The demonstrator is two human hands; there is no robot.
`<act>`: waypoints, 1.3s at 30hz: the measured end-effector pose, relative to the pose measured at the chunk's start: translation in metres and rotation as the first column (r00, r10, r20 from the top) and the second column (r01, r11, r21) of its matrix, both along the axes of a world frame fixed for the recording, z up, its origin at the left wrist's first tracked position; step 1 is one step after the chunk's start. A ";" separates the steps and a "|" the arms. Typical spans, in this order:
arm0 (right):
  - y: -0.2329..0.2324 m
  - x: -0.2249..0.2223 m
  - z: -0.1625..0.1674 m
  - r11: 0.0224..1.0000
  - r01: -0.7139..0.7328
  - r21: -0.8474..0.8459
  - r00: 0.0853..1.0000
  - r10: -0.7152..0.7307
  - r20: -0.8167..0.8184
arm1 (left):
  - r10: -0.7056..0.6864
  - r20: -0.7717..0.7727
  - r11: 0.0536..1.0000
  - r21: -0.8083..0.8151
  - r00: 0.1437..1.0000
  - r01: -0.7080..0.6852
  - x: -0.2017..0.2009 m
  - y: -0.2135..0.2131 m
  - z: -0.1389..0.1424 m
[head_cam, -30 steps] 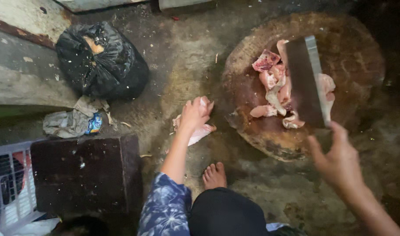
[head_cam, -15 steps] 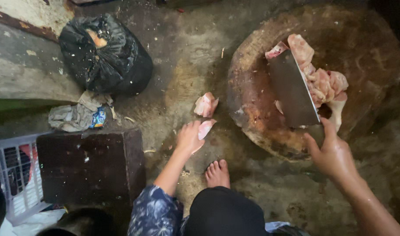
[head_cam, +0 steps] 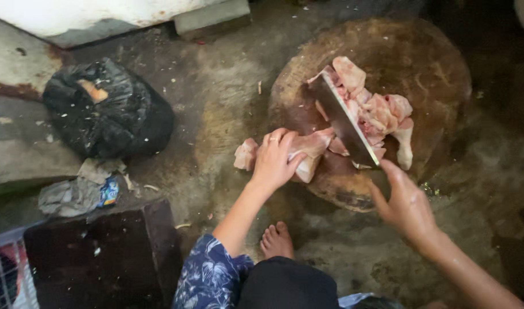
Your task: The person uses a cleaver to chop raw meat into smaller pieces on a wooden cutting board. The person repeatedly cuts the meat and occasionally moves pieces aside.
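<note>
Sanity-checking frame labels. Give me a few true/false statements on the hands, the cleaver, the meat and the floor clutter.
1. The right hand grips a cleaver whose blade lies among raw meat pieces on the round wooden chopping block. True.
2. The left hand is empty and flat on the floor. False: it holds a piece of meat at the block's left edge.
3. A black plastic bag lies on the floor to the left. True.
4. The person wears shoes. False: a bare foot shows.

Head camera looks steeply down, close above hands and chopping block (head_cam: 382, 68).
</note>
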State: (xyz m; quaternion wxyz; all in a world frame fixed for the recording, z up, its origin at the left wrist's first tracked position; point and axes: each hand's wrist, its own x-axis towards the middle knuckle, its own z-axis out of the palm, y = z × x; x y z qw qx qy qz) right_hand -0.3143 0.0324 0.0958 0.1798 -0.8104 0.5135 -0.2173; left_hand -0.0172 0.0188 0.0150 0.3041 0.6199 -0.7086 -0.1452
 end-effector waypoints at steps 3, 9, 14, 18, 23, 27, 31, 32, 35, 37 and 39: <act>0.017 0.008 0.009 0.969 0.037 0.245 0.995 -0.013 -0.101 | 0.092 0.085 0.995 -0.034 0.992 -0.089 -0.020 0.015 -0.002; 0.038 0.014 0.006 0.932 0.056 0.359 0.947 0.064 -0.315 | 0.136 0.179 0.991 -0.025 0.974 -0.133 -0.047 0.021 -0.004; 0.028 0.021 -0.001 0.919 0.027 0.393 0.950 0.099 -0.296 | 0.114 0.090 0.994 -0.013 0.989 -0.113 -0.046 0.013 -0.011; -0.008 0.057 -0.015 0.936 -0.022 0.352 0.984 0.082 -0.157 | 0.108 0.033 0.994 0.008 0.994 -0.109 -0.042 0.011 -0.019; -0.014 0.032 -0.026 0.933 -0.115 0.342 0.984 0.154 -0.091 | 0.229 0.080 0.971 -0.091 0.970 -0.222 -0.040 0.005 -0.025; 0.031 -0.028 -0.029 0.823 0.062 0.565 0.930 0.159 -0.333 | 0.178 0.040 0.981 -0.092 0.983 -0.173 -0.040 0.007 -0.027; 0.040 -0.036 -0.046 0.865 0.039 0.500 0.936 0.144 -0.321 | 0.039 0.030 0.993 -0.115 0.999 -0.036 -0.040 0.014 -0.026; 0.035 -0.034 -0.049 0.889 0.016 0.457 0.950 0.129 -0.284 | 0.003 0.018 0.993 -0.114 1.000 -0.001 -0.041 0.015 -0.025; 0.010 -0.041 -0.042 0.816 0.092 0.571 0.961 0.078 -0.266 | -0.014 -0.017 0.987 -0.163 1.000 0.011 -0.037 0.017 -0.017; 0.000 -0.051 -0.030 0.842 0.144 0.521 0.972 -0.022 -0.234 | 0.044 0.038 0.970 -0.243 0.998 -0.033 -0.032 0.021 -0.009; -0.003 -0.055 -0.017 0.866 0.149 0.478 0.975 -0.048 -0.217 | 0.061 0.013 0.961 -0.273 0.998 -0.055 -0.028 0.028 -0.002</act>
